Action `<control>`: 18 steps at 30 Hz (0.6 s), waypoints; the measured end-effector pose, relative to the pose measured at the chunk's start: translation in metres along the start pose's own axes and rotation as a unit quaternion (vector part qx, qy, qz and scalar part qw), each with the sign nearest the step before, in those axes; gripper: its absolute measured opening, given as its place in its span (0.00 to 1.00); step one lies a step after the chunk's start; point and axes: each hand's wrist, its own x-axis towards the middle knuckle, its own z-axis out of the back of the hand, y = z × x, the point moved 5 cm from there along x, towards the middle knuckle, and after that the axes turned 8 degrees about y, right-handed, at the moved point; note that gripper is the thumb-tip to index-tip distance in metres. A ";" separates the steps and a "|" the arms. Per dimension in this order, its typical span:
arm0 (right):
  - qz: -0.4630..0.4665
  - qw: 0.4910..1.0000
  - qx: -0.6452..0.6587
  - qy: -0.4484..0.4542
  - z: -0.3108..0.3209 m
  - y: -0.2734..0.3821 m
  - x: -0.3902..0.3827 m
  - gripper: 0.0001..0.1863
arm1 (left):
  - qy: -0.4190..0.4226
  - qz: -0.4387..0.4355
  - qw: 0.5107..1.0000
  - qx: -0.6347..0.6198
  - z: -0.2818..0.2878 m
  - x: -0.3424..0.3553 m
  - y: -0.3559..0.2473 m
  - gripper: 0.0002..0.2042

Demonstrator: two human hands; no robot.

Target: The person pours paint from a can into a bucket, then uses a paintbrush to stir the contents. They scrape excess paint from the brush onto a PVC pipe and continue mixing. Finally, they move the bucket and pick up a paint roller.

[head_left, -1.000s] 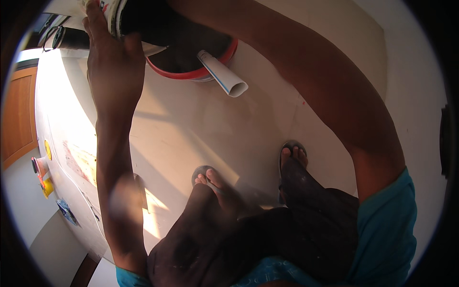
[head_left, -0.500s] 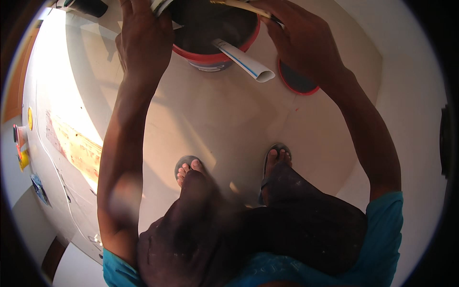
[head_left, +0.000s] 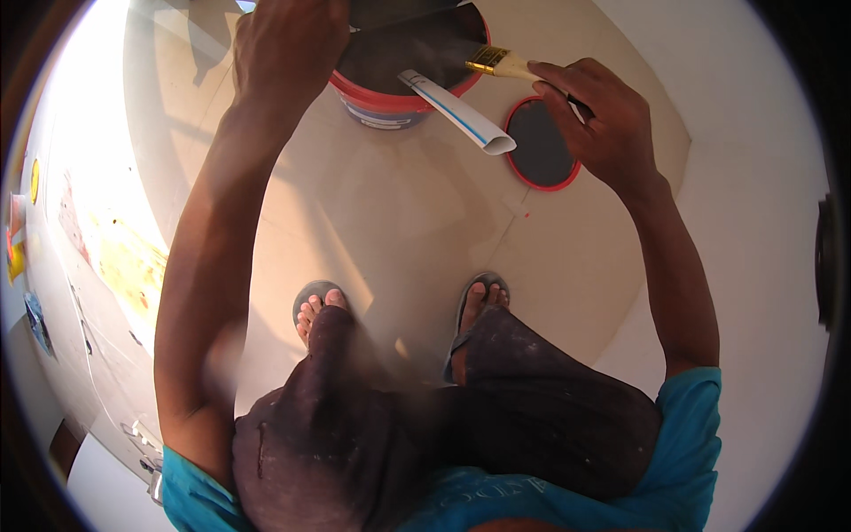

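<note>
My right hand [head_left: 603, 120] grips a flat paintbrush [head_left: 514, 66] with a pale handle, its tip over a red-rimmed bucket [head_left: 390, 106] of dark grey material. A white rolled tube or offcut [head_left: 456, 113] with a blue stripe rests across the bucket's front rim and sticks out. My left hand [head_left: 288, 49] is curled at the top edge, left of the bucket, on something mostly hidden; its fingertips are out of sight. Right of the bucket, a round red-rimmed lid [head_left: 539, 142], dark grey inside, lies on the floor.
Beige tiled floor [head_left: 399, 222] surrounds my sandalled feet [head_left: 319, 310]. A white wall or panel [head_left: 745, 222] borders it on the right. At the left are a sunlit stained patch [head_left: 124, 275], a pale cable, yellow and red containers [head_left: 16, 248] and a blue crumpled item [head_left: 37, 324].
My right hand has come down and right with the brush, showing the lid. My left hand has shifted right; the container it held is now mostly out of view.
</note>
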 end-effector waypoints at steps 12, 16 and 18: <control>0.060 0.990 -0.072 0.105 0.015 0.008 0.021 0.12 | 0.041 0.020 0.999 0.014 0.008 -0.002 -0.008 0.36; 0.045 0.990 -0.070 0.118 0.021 0.010 0.023 0.09 | 0.056 0.043 0.998 -0.004 0.006 0.001 -0.005 0.36; 0.038 0.989 -0.064 0.128 0.023 0.011 0.025 0.09 | 0.073 0.064 0.994 -0.045 0.006 0.002 -0.004 0.36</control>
